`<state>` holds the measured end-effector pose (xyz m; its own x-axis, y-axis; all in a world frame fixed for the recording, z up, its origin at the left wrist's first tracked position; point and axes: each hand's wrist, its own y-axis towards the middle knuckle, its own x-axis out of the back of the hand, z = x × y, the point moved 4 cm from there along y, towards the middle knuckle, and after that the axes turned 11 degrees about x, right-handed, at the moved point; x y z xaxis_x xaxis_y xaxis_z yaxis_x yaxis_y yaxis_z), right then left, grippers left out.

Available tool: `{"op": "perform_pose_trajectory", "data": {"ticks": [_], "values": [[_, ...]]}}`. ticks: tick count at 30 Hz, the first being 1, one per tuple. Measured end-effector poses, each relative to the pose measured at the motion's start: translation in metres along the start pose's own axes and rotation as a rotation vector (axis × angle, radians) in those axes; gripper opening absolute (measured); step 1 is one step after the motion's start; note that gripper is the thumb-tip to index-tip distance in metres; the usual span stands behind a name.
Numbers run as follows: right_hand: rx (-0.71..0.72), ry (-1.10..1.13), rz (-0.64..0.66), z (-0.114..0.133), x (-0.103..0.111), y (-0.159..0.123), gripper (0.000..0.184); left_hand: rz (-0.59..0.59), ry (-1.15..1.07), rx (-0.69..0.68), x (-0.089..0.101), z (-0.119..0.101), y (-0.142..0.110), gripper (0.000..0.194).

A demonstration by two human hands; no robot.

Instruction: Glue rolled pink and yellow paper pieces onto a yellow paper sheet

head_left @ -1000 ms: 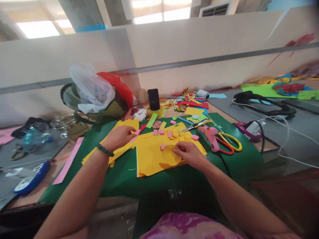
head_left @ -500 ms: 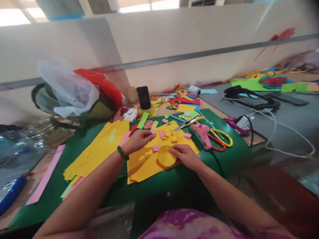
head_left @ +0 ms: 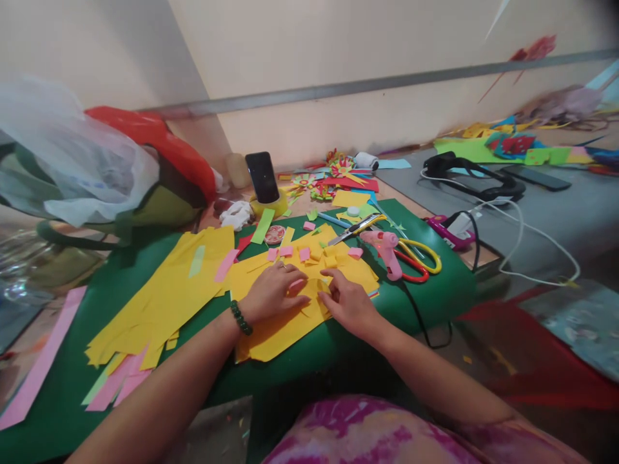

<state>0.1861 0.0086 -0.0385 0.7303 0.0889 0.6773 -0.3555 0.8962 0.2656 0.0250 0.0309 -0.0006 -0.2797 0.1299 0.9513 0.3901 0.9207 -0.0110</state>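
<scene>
My left hand (head_left: 276, 291) lies over the stack of yellow paper sheets (head_left: 271, 341), its fingers stretched and apart, close to a small pink paper piece (head_left: 296, 286). Opposite it, my right hand (head_left: 352, 301) has thumb and index finger parted at the edge of a yellow paper disc (head_left: 316, 286). The disc rests on the stack between both hands, partly covered by fingers. Just beyond them lie folded yellow paper bits (head_left: 331, 261) and pink ones (head_left: 304, 254). To the right of my right hand is a pink glue gun (head_left: 384, 248).
Scissors with red and yellow handles (head_left: 425, 254) and a utility knife (head_left: 355, 229) lie beside the glue gun. A phone (head_left: 262, 177) stands against a tape roll (head_left: 271, 203). Yellow strips (head_left: 169, 290) cover the left side. A bag (head_left: 178, 200) stands at back left.
The yellow disc, held up in my right hand before, now lies on the stack. My left hand has come down and nearer the disc with fingers spread. The view has shifted somewhat.
</scene>
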Motion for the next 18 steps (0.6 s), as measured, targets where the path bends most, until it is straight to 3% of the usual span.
{"op": "perform_pose_trajectory", "data": {"ticks": [2, 6, 8, 10, 14, 16, 18], "values": [[0.015, -0.123, 0.045, 0.004, -0.004, 0.0, 0.039, 0.005, 0.12, -0.076, 0.003, 0.001, -0.001, 0.026], [0.053, -0.284, 0.109, 0.012, -0.009, 0.0, 0.032, -0.128, 0.304, 0.014, 0.018, 0.009, -0.004, 0.037], [0.055, -0.343, 0.12, 0.016, -0.001, -0.002, 0.031, -0.207, 0.325, 0.044, 0.024, 0.009, -0.008, 0.035], [0.062, -0.367, 0.081, 0.02, 0.016, -0.006, 0.033, -0.212, 0.276, -0.016, 0.024, 0.002, -0.014, 0.031], [0.137, -0.237, -0.155, 0.021, 0.068, -0.018, 0.027, -0.013, 0.197, -0.221, 0.008, -0.02, -0.025, 0.023], [0.112, -0.218, -0.362, 0.011, 0.094, -0.026, 0.028, 0.069, 0.236, -0.221, 0.0, -0.025, -0.027, 0.017], [0.032, -0.259, -0.55, -0.004, 0.114, -0.036, 0.031, 0.127, 0.287, -0.201, -0.005, -0.027, -0.027, 0.022]]}}
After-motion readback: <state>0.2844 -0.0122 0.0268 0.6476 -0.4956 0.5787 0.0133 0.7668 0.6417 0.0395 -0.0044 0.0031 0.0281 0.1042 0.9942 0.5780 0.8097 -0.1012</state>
